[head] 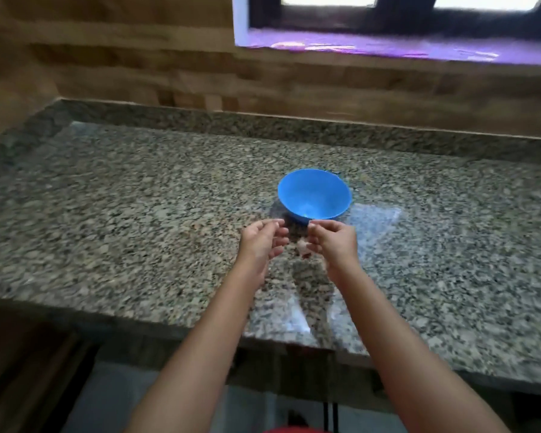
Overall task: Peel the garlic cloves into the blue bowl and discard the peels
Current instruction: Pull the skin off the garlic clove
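The blue bowl (pixel 314 195) stands upright on the granite counter (pixel 138 198), and the motion blur hides whether anything lies in it. Just in front of it, my left hand (pixel 263 242) and my right hand (pixel 333 242) are raised side by side. Each pinches an upper edge of a clear plastic bag (pixel 300 307), which hangs down between my forearms toward the counter's front edge. A pale pinkish lump, seemingly garlic (pixel 303 249), shows by my right hand's curled fingers.
A clear plastic sheet (pixel 377 218) lies on the counter right of the bowl. A raised granite lip and a brown tiled wall close off the back, with a window sill (pixel 372 46) above. The counter's front edge runs under my forearms.
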